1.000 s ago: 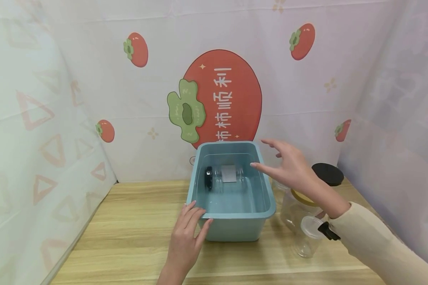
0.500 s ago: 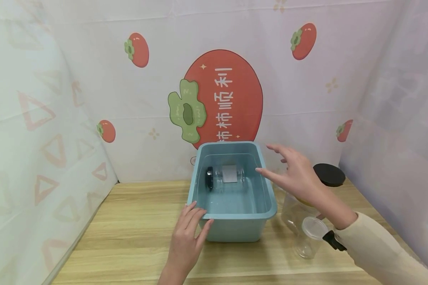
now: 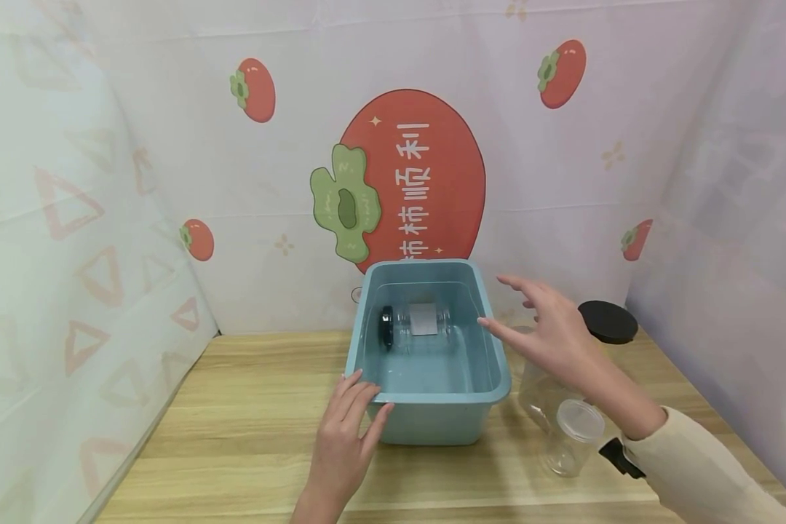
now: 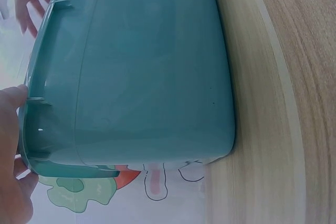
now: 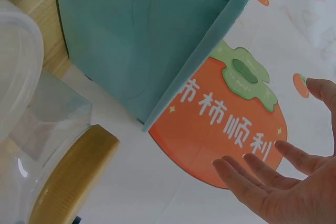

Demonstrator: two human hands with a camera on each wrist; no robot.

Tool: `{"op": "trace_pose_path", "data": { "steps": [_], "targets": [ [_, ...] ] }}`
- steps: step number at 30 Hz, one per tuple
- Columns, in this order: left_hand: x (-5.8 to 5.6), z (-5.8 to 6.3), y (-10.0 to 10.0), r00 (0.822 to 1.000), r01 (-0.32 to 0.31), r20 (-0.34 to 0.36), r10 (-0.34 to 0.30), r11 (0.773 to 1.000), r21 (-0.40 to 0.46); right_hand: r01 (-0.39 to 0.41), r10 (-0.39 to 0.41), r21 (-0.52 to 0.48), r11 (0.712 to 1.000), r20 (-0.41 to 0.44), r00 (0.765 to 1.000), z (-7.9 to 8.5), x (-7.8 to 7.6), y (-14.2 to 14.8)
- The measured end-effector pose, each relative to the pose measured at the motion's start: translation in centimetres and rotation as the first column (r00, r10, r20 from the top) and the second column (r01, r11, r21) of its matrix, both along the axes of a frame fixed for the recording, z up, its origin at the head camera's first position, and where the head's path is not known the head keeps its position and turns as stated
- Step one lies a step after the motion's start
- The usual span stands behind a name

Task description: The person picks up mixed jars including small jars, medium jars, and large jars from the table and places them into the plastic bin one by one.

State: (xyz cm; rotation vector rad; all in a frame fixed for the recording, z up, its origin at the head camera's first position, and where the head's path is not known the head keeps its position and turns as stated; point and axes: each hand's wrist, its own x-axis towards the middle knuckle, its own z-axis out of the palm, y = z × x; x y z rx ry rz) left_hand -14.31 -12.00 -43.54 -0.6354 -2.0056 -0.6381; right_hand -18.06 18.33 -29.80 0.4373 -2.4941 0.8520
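The blue bin (image 3: pixel 430 426) stands upright on the wood-grain table (image 3: pixel 255 437); the left hand (image 3: pixel 339 440), fingers curled, grips its near-left corner. Right of those fingers we see a small lidded jar (image 3: pixel 571 440). Ahead of them, inside the bin, a black-topped jar (image 3: pixel 423 320) lies sideways. The right hand (image 3: pixel 557 324) spreads its fingers near the bin's right side; we find a black lid (image 3: pixel 608 322) to their right. Beyond all fingertips hangs a persimmon-printed backdrop (image 3: pixel 301 145).

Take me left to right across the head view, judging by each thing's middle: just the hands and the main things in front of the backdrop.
Left hand → blue bin → right hand → round black lid → cream sleeve.
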Motion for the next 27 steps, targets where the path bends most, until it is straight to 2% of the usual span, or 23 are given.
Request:
{"op": "trace_pose_path", "data": {
  "steps": [10,17,27],
  "targets": [
    [-0.1,0.0,0.0,1.0,0.026,-0.013,-0.025,1.0,0.013,0.006,-0.006,-0.004,1.0,-0.048,0.999,-1.0,0.6,0.1],
    [-0.1,-0.1,0.1,1.0,0.02,-0.004,-0.02,1.0,0.011,0.002,-0.004,-0.014,1.0,-0.126,0.992,-1.8,0.8,0.4],
    [-0.2,-0.1,0.1,1.0,0.015,-0.008,-0.015,1.0,0.008,0.027,-0.029,-0.022,0.999,-0.125,0.992,-3.0,1.7,0.5]
  ]
}}
